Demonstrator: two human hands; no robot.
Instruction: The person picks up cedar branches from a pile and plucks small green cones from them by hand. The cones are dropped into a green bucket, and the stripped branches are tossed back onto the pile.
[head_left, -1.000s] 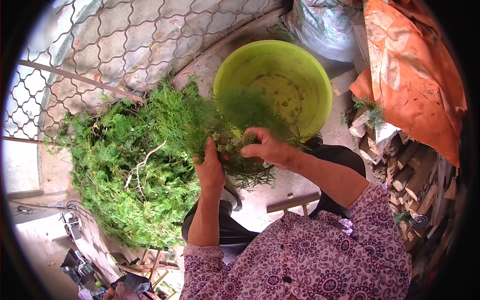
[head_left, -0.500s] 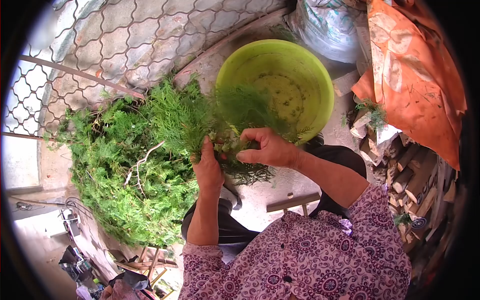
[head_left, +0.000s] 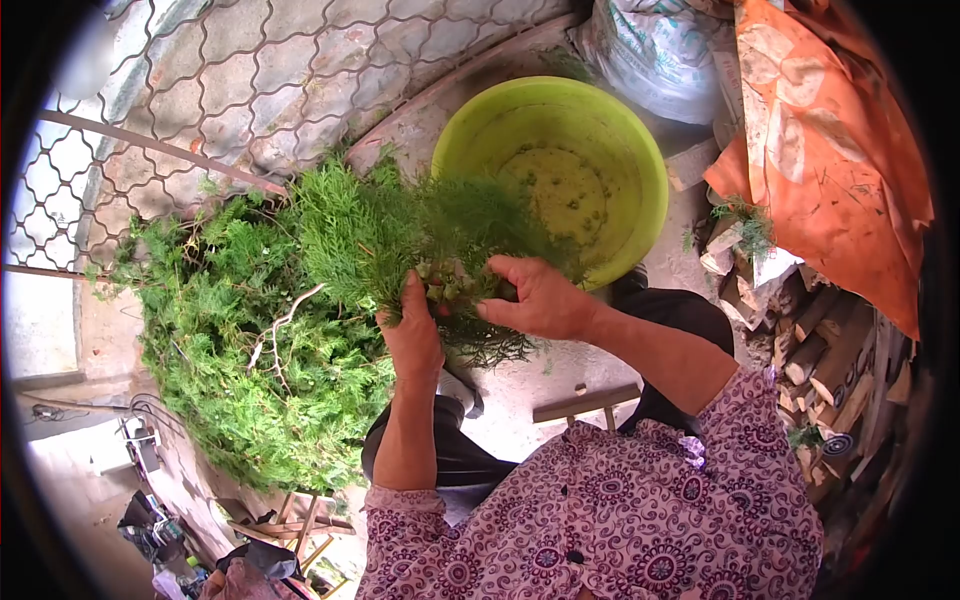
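A leafy green sprig (head_left: 360,235) is gripped by my left hand (head_left: 414,338), thumb pressed on its stems. Small pale green cones (head_left: 447,283) show between my two hands. My right hand (head_left: 543,300) is at the right side of the foliage, thumb and forefinger curled toward each other around the cones' edge; what lies between the fingertips is too small to make out. Dark, blurred foliage spreads above my right hand, over the near left rim of a yellow-green basin (head_left: 655,215), which has small bits on its bottom.
A large heap of green branches (head_left: 270,400) lies at the left, by a wire lattice (head_left: 330,60). Stacked firewood (head_left: 835,350) and an orange sheet (head_left: 830,170) are at the right. A white sack (head_left: 655,60) stands behind the basin. A wooden piece (head_left: 585,404) lies near my legs.
My right hand has shifted slightly, its thumb and forefinger a little farther right. The foliage above it has moved a bit. My left hand keeps its grip on the sprig.
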